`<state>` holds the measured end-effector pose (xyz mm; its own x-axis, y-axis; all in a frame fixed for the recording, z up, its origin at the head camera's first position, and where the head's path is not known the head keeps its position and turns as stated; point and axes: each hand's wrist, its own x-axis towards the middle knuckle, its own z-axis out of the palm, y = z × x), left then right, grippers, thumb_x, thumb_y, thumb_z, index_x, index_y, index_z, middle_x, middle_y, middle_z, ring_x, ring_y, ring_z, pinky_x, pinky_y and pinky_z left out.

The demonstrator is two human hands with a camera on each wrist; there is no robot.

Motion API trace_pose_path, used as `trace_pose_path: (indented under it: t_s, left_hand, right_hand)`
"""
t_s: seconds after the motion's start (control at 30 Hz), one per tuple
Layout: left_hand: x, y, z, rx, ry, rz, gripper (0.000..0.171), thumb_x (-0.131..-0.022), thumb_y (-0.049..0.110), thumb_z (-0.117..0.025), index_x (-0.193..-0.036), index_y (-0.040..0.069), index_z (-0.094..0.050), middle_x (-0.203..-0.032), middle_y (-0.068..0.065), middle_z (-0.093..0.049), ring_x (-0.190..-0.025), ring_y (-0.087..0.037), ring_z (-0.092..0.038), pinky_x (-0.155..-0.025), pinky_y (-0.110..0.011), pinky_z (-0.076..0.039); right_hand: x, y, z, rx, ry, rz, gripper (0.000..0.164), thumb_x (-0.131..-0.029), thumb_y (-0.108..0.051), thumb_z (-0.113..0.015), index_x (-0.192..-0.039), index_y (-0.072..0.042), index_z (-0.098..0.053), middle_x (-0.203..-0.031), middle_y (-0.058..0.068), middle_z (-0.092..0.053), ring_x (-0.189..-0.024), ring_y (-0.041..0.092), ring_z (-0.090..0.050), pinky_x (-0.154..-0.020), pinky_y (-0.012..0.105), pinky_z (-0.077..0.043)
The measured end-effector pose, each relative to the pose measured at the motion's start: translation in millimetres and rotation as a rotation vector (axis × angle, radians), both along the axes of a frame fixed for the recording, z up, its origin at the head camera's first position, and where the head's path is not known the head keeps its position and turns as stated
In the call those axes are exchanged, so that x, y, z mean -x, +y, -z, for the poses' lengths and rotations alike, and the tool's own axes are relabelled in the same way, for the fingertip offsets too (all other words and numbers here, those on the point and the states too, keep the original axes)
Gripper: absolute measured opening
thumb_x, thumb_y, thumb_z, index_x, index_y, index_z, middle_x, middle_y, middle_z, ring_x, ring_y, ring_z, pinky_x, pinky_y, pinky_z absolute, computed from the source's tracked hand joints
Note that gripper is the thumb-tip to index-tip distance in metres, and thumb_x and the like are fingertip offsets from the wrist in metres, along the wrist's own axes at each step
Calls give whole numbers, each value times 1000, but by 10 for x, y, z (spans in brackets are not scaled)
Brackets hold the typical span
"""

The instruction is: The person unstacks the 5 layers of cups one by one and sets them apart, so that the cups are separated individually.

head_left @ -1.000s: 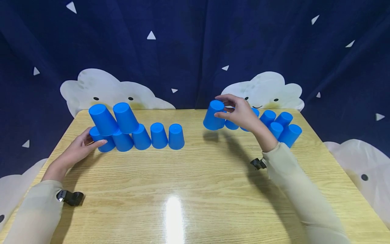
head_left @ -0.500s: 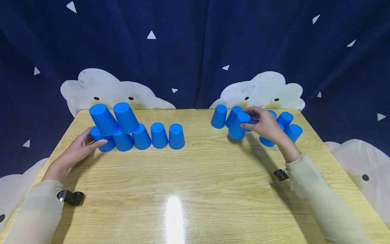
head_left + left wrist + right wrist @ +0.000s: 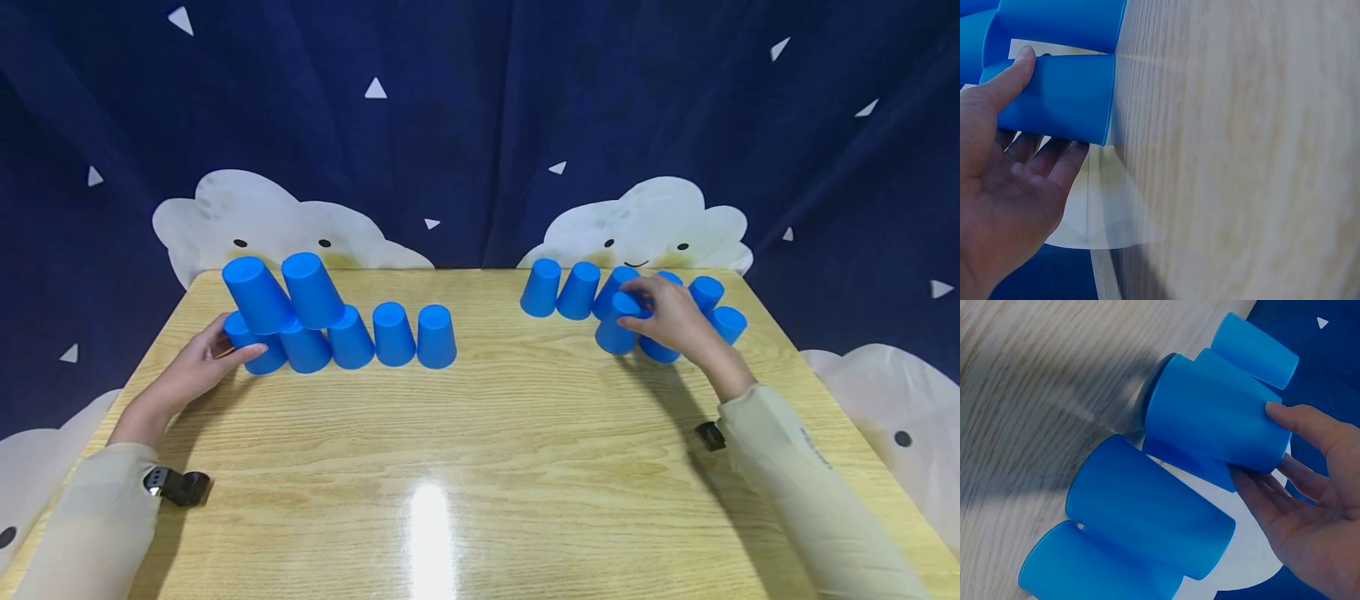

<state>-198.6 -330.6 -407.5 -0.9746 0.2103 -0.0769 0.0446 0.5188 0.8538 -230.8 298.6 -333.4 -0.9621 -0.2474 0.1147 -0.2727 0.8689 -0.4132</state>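
Note:
My left hand (image 3: 202,362) holds the leftmost bottom cup (image 3: 258,354) of the left group. In the left wrist view, the thumb lies along one side of that blue cup (image 3: 1060,100) and the fingers along the other. Two upside-down cups (image 3: 255,296) sit on top of this row. On the right, my right hand (image 3: 678,321) pinches a blue cup (image 3: 615,329) near its narrow closed end, mouth down. In the right wrist view the held cup (image 3: 1216,412) is slightly tilted, close over the table, beside another upturned cup (image 3: 1147,506).
Further cups (image 3: 393,333) continue the left row toward the middle. Behind the right hand runs a back row of upturned cups (image 3: 542,287), with more cups (image 3: 727,323) at the right, partly hidden by the hand. A dark curtain (image 3: 480,125) hangs behind the wooden table (image 3: 480,433).
My right hand has carried its cup rightward and nearer, from the left end of the right group to in front of the back row. The left hand has stayed still.

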Motion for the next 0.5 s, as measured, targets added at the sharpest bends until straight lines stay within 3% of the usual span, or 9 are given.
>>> trace_pose_path:
  t_s: [0.5]
  left_hand:
    - [1, 7, 0, 9, -24, -10, 79, -101, 34, -55, -157, 7, -6, -152, -34, -23, -136, -57, -24, -102, -76, -21]
  right_hand:
    - [-24, 94, -27, -66, 6, -21, 51, -86, -7, -75, -128, 14, -54, -119, 32, -56, -113, 49, -53, -95, 60, -45]
